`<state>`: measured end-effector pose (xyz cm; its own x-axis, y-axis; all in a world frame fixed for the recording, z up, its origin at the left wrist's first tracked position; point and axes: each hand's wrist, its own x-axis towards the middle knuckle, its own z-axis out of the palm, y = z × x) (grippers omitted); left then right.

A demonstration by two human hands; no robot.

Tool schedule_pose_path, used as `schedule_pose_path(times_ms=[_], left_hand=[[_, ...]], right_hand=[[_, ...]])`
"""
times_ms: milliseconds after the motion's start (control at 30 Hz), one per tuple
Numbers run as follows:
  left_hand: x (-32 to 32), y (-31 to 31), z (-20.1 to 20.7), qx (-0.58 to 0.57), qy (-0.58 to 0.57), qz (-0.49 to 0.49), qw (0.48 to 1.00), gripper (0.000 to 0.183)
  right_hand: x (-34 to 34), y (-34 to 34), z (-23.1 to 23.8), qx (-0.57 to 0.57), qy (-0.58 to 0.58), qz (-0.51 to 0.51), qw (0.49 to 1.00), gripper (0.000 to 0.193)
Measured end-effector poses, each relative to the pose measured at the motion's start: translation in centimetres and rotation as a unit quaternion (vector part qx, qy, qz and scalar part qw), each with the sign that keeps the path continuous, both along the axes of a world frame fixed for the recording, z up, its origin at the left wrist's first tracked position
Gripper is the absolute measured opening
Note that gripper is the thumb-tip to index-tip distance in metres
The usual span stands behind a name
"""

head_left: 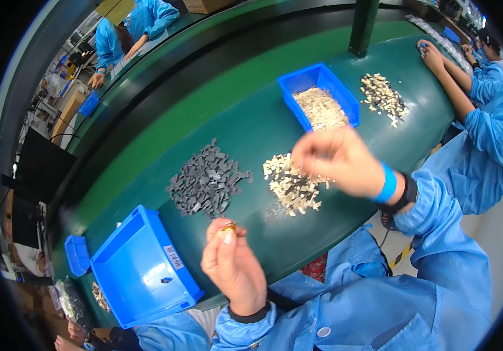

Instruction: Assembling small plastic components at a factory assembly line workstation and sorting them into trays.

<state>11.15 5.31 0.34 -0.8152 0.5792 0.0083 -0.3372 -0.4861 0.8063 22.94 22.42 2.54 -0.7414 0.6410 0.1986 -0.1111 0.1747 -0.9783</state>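
Note:
My left hand (235,266) pinches a small brownish-gold part (228,226) between thumb and fingertips, raised above the table's near edge. Slightly blurred, my right hand (342,164) hovers over a pile of small cream and dark pieces (295,196). Its fingers are bent together, and whatever may be between them cannot be made out. Left of that pile lies a heap of small flat dark grey pieces (207,181), just beyond my left hand. Behind my right hand stands a blue bin (291,88) holding many cream pieces (321,108).
A shallow blue tray (128,263) with one small dark piece sits at the left, beside a smaller blue box (77,255). Another pile of cream and dark pieces (383,98) lies far right. A green post (363,29) rises behind. Co-workers in blue sit on both sides and opposite.

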Motion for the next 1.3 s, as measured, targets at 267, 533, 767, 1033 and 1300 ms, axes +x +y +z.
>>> schedule_pose_path(times_ms=[267,533,767,1033,1300], left_hand=[[-1.0,-0.4,-0.1,-0.087,0.248,0.006,0.965,0.006],[-1.1,-0.6,-0.2,-0.158,0.586,0.081,0.79,0.012],[-0.2,-0.6,0.5,-0.097,0.771,0.09,0.623,0.027],[-0.1,-1.7,0.4,-0.103,0.816,0.063,0.566,0.031],[-0.3,-1.3,-0.2,-0.094,0.813,0.03,0.574,0.029]], right_hand=[[2.0,10.8,1.0,0.425,-0.267,-0.162,0.85,0.014],[2.8,9.7,1.5,0.449,-0.252,-0.174,0.839,0.009],[0.1,0.8,1.7,0.181,-0.054,0.291,0.938,0.016],[-0.8,-0.2,0.7,0.077,-0.085,0.401,0.909,0.018],[-0.5,-0.3,0.8,0.084,-0.111,0.403,0.904,0.017]])
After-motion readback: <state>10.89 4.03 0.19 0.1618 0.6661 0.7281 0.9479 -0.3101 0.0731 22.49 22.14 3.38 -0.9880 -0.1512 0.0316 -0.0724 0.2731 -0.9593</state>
